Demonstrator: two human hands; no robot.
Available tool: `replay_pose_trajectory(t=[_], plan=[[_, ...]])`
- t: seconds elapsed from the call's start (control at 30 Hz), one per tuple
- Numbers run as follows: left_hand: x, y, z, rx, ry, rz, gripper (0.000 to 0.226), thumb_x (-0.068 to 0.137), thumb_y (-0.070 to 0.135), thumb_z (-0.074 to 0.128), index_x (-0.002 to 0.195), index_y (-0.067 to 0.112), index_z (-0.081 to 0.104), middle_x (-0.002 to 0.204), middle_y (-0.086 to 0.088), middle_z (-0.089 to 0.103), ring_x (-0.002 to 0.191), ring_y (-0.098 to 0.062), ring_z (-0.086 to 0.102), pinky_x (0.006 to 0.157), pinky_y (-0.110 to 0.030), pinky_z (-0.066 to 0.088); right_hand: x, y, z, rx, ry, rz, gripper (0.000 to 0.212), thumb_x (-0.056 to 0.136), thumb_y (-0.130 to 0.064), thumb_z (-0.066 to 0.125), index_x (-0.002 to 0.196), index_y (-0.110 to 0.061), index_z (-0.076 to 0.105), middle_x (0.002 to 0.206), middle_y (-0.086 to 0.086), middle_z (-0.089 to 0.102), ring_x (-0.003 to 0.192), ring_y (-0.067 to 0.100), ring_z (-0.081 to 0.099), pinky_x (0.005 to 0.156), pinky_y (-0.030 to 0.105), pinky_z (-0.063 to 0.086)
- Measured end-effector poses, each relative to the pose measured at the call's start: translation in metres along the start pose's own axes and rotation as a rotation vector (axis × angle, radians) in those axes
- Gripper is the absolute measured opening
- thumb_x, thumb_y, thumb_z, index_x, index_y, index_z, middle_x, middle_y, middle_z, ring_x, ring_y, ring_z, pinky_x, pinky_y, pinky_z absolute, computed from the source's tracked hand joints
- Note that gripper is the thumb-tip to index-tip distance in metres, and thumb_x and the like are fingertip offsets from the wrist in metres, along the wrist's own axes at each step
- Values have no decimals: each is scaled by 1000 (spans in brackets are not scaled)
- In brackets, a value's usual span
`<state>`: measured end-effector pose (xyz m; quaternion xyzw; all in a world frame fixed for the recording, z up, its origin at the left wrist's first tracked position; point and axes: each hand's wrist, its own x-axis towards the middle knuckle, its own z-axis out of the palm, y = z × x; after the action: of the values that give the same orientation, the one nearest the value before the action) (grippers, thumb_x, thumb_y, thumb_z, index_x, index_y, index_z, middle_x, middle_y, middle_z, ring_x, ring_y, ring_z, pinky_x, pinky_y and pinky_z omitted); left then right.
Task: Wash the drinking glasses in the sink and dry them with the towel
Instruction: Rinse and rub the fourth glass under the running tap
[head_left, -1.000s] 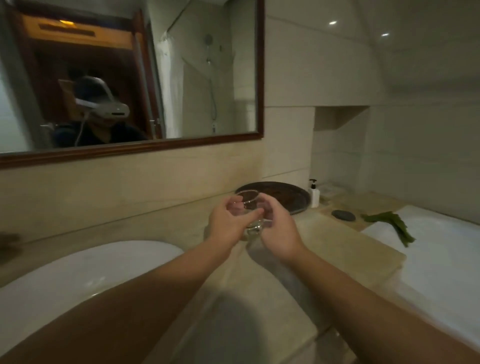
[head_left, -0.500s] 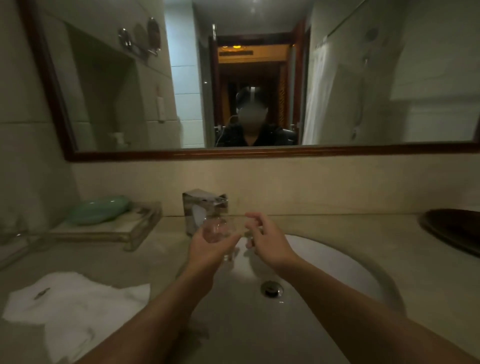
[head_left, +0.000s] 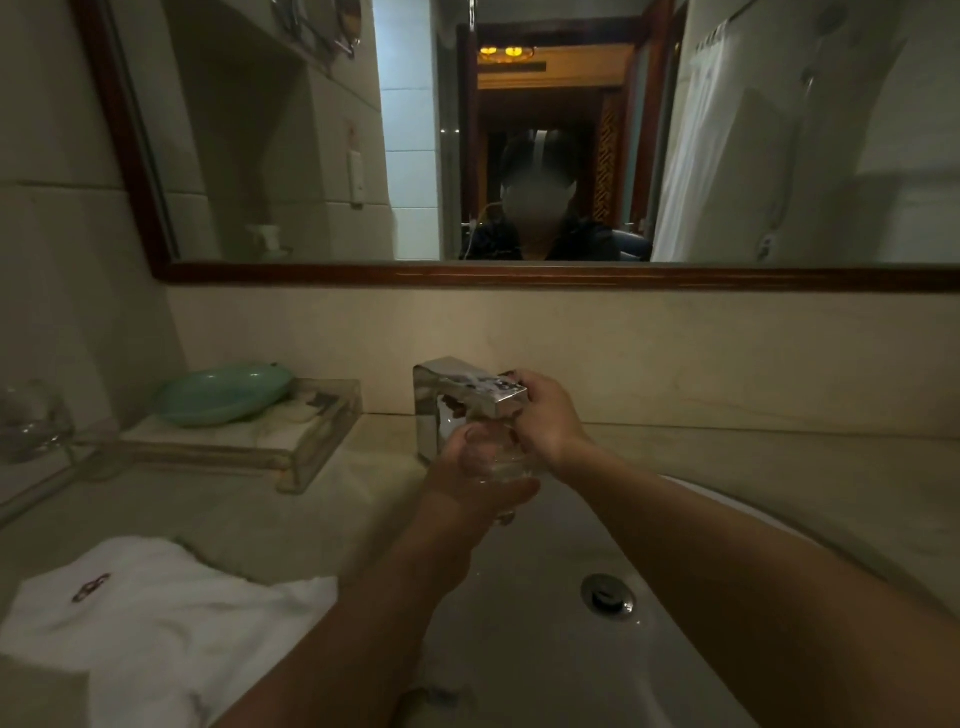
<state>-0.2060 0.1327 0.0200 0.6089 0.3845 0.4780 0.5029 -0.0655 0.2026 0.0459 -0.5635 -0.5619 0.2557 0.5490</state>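
Observation:
A clear drinking glass (head_left: 501, 460) is held over the white sink (head_left: 545, 660), just below the spout of the chrome faucet (head_left: 457, 387). My left hand (head_left: 470, 480) grips the glass from below and from the left. My right hand (head_left: 548, 415) is curled over the front end of the faucet, thumb on top. A white towel (head_left: 156, 618) lies crumpled on the counter left of the sink. A second clear glass (head_left: 31, 423) stands at the far left edge, blurred.
A pale green dish (head_left: 223, 392) sits on a clear tray (head_left: 317, 447) left of the faucet. The drain (head_left: 608, 595) lies in the basin under my right forearm. A wood-framed mirror (head_left: 519, 275) runs along the wall behind the beige counter (head_left: 779, 467).
The view swung left from the counter to the sink. Both hands carried the glass up under the faucet, and my right hand left the glass and took hold of the faucet.

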Motion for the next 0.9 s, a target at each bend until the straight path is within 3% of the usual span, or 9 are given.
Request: replay_pose_trajectory(t=[0.1, 0.23, 0.3, 0.4, 0.5, 0.57, 0.63, 0.73, 0.9], plan=[[3, 0, 0, 8, 25, -14, 55, 73, -6, 87, 115, 23, 65, 84, 8, 76, 70, -3, 72, 54, -25, 57, 4, -1, -1, 31, -4, 35, 20, 99, -17, 58, 85, -16, 72, 75, -2, 72, 66, 15, 64, 53, 22, 46], [0, 7, 3, 88, 9, 31, 41, 77, 1, 86, 97, 30, 65, 79, 15, 74, 70, -1, 70, 56, -20, 57, 2, -7, -6, 146, -87, 246, 18, 94, -23, 61, 97, -13, 76, 88, 12, 78, 78, 36, 75, 67, 50, 60], [-3, 12, 4, 156, -12, 52, 37, 80, 2, 84, 94, 30, 64, 74, 19, 72, 62, 7, 66, 52, -15, 52, -12, -11, -12, 236, -25, 315, 16, 86, -3, 62, 99, -4, 71, 86, 17, 73, 63, 31, 70, 52, 37, 56], [-7, 14, 4, 163, 21, 9, 43, 77, 4, 86, 109, 23, 64, 90, -4, 71, 68, -8, 66, 53, -22, 55, -45, -11, -39, 195, 251, 158, 28, 85, 10, 49, 97, -12, 63, 90, 13, 65, 69, 18, 59, 53, 27, 44], [-11, 17, 4, 177, -4, -61, 52, 71, 9, 90, 115, 19, 63, 105, -16, 67, 78, -26, 67, 58, -37, 60, -88, -16, -70, -96, -129, -275, 37, 83, 15, 55, 96, -16, 72, 90, -3, 71, 72, -2, 62, 58, 18, 49], [-14, 20, 6, 355, -57, -75, 46, 68, 19, 90, 107, 17, 67, 98, -13, 70, 74, -28, 72, 59, -42, 64, -100, -6, -77, -355, -392, -484, 47, 75, 11, 65, 112, -17, 74, 111, -5, 72, 99, 2, 68, 74, 24, 57], [-17, 19, 6, 471, -132, -81, 26, 67, 21, 84, 89, 15, 71, 82, -11, 72, 60, -27, 70, 56, -45, 62, -101, 1, -75, -499, -500, -572, 50, 72, 3, 68, 117, -17, 72, 118, -5, 72, 108, 6, 66, 87, 30, 57], [-20, 14, 4, 440, -190, -142, 26, 70, 6, 82, 92, 9, 69, 83, -15, 67, 62, -27, 59, 58, -45, 53, -100, 0, -74, -517, -601, -446, 43, 82, -16, 74, 124, -26, 68, 121, -13, 68, 108, -1, 62, 95, 25, 52], [-23, 12, 1, 656, -319, -137, 43, 72, 11, 88, 110, 22, 69, 103, -4, 73, 89, -21, 75, 74, -46, 66, -106, 7, -68, -685, -831, -208, 46, 90, -21, 72, 133, -28, 60, 130, -5, 64, 111, 13, 63, 98, 32, 53]])
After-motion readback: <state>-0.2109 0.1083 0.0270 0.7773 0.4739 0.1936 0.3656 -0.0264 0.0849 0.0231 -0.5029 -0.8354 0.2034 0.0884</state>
